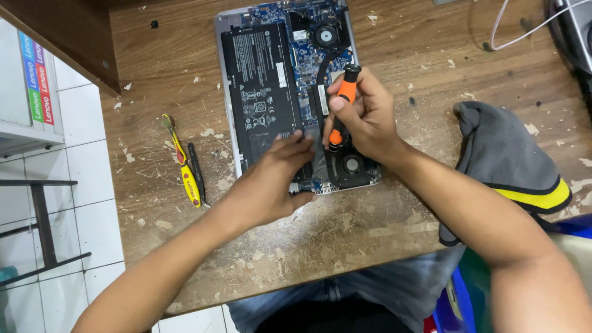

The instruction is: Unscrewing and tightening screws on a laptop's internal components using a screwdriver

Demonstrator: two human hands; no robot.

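a worn wooden table (345,234), scratched and dotted with pale flakes, fills most of the view, with white floor tiles (86,203) showing past its left edge. on the far middle of the table lies an opened laptop (290,92) with its bottom cover off: a large black battery (259,86) takes up its left half, a blue circuit board (305,68) runs down the right half, and two round fans sit there, the upper fan (325,35) near the far edge and the lower fan (352,164) near the close edge. to the right of the laptop, well apart from it, a grey cloth (502,160) with a yellow and black band lies bunched on the table. a thin white cable (524,34) curls across the far right corner.

the left hand (271,182) rests flat on the near end of the laptop, fingers spread and loose, pressing on the lower edge of the battery and the board, gripping nothing. the right hand (364,117) is closed around an orange and black screwdriver (341,105), held nearly upright with its tip down on the board just above the lower fan, between the two hands.

left of the laptop, apart from both hands, a yellow tool (185,163) and a slim black tool (196,169) lie side by side on the table.
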